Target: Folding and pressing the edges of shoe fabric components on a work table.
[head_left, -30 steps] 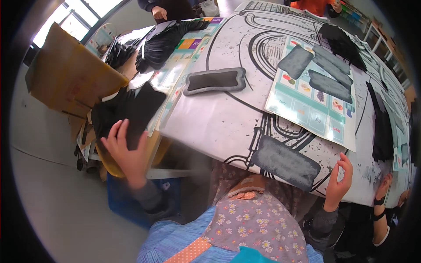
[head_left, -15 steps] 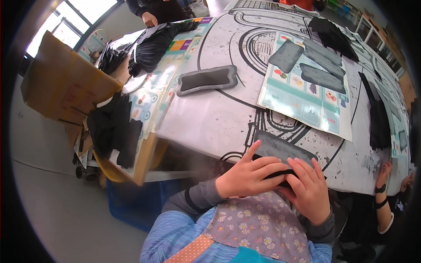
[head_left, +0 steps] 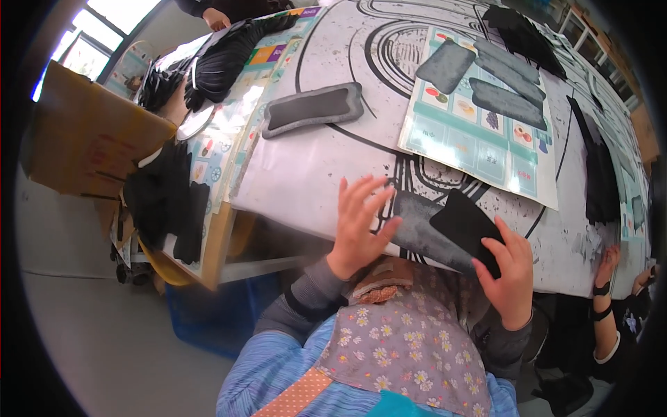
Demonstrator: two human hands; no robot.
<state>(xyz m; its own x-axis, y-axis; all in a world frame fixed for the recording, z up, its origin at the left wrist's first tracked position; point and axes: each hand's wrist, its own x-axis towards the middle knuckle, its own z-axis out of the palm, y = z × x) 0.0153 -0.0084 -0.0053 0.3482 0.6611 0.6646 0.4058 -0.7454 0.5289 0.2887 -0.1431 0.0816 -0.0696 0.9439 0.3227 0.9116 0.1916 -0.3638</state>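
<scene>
My right hand (head_left: 508,274) grips the lower right edge of a flat black rounded piece (head_left: 467,224), thumb on the near side. This piece is tilted over a mottled grey rounded piece (head_left: 417,221) at the table's near edge and hides part of it. My left hand (head_left: 360,226) is raised just left of the grey piece, fingers spread, with nothing in it. Farther off to the left lies a dark piece with a wide grey border (head_left: 313,111). Several similar grey pieces (head_left: 507,101) rest on a printed sheet (head_left: 455,154).
Bundled black strips (head_left: 221,73) and a pile of black pieces (head_left: 163,187) lie on the left table beside a cardboard box (head_left: 90,132). More black material (head_left: 524,42) is at the far right. Another person's hand (head_left: 606,264) is at the right edge, and one (head_left: 217,19) at the far left.
My left hand has come off the black piece and opened, moving left and up. The black piece, folded between both hands before, is now flat and held by my right hand alone.
</scene>
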